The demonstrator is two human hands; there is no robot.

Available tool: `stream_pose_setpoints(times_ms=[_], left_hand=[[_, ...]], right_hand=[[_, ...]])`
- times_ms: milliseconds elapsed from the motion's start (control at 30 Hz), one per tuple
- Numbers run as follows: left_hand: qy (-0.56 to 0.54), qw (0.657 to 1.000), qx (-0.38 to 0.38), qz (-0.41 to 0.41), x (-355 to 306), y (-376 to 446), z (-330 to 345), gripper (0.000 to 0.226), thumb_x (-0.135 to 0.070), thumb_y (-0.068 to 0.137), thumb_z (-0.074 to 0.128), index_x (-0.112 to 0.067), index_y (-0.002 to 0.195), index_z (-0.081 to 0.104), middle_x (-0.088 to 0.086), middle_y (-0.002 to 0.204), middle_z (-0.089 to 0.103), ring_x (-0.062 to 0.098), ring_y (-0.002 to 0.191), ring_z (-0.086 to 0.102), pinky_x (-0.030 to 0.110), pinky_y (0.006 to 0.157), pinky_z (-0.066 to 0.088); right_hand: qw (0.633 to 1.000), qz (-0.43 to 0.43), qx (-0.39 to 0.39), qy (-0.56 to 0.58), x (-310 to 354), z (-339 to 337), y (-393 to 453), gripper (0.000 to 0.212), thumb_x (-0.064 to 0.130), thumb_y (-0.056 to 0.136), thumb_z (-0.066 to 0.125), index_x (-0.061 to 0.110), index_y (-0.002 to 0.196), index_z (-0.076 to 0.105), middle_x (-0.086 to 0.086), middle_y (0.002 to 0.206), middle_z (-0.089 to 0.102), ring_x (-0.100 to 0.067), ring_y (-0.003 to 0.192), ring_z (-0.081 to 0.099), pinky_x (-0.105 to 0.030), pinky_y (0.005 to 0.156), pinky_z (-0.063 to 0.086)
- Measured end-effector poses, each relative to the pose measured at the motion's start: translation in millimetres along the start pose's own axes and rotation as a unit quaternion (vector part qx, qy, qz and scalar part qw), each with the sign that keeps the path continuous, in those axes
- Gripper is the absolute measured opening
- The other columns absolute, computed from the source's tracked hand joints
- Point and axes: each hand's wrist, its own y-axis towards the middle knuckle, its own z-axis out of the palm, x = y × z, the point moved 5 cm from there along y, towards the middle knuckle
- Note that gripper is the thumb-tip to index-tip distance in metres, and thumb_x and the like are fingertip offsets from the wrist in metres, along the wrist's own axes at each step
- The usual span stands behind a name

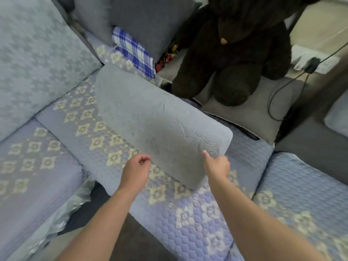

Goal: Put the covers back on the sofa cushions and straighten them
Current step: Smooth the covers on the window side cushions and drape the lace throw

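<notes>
Gripping grey cushion (150, 117) corner: right hand (216, 166) fingers curled on it | left hand (135, 170) fingers loosely curled, holding nothing

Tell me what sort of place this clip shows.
Most likely a home living room: a corner sofa under quilted covers, loose cushions such as the grey cushion, and a big plush bear.

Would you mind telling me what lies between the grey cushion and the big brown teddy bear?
In the head view, only a strip of the patterned sofa cover separates the grey cushion from the teddy bear.
</notes>
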Motion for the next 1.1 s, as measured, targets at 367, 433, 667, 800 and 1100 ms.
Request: stream_pose_setpoints(times_ms=[367,433,667,800,1100], left_hand=[[0.029,0.997,0.073,-0.015,-10,17,39,0.02,-0.02,0.102,0.047,-0.024,0.108,0.066,-0.003,0.1,0.065,0.013,0.085,0.061,0.027,0.069,0.049],[0.036,0.997,0.07,-0.009,-13,22,43,0.02,-0.018,0.101,0.049,-0.022,0.106,0.067,-0.004,0.097,0.065,0.014,0.089,0.061,0.031,0.078,0.05],[0.045,0.997,0.066,-0.01,-24,16,50,0.019,-0.018,0.1,0.05,-0.021,0.104,0.069,-0.002,0.094,0.067,0.019,0.09,0.062,0.034,0.085,0.05],[0.053,0.997,0.063,-0.005,-31,-2,74,0.018,-0.015,0.098,0.054,-0.019,0.1,0.071,0.005,0.1,0.071,0.026,0.098,0.066,0.038,0.091,0.053],[0.066,0.976,0.183,0.094,-98,-121,205,0.016,-0.005,0.093,0.057,-0.016,0.103,0.062,0.009,0.099,0.067,0.03,0.096,0.065,0.035,0.085,0.048]], right_hand=[[0.987,0.06,-0.09,0.115,3,22,39,0.018,0.032,0.088,0.067,0.016,0.096,0.068,-0.008,0.104,0.067,-0.033,0.106,0.061,-0.034,0.087,0.046],[0.992,0.05,-0.081,0.084,3,23,41,0.019,0.033,0.09,0.065,0.015,0.096,0.069,-0.01,0.104,0.068,-0.033,0.107,0.06,-0.034,0.086,0.047],[0.992,-0.004,-0.072,0.101,-2,-7,17,0.033,0.028,0.091,0.064,0.014,0.066,0.047,-0.003,0.064,0.051,-0.03,0.076,0.052,-0.032,0.065,0.036],[0.991,-0.026,-0.082,0.102,-18,-60,9,0.03,0.028,0.091,0.065,0.014,0.066,0.053,-0.004,0.065,0.055,-0.029,0.076,0.052,-0.031,0.065,0.034],[0.98,-0.055,-0.185,0.037,-152,-309,2,0.026,0.02,0.087,0.067,0.004,0.07,0.058,-0.004,0.063,0.053,-0.025,0.068,0.049,-0.035,0.059,0.028]])
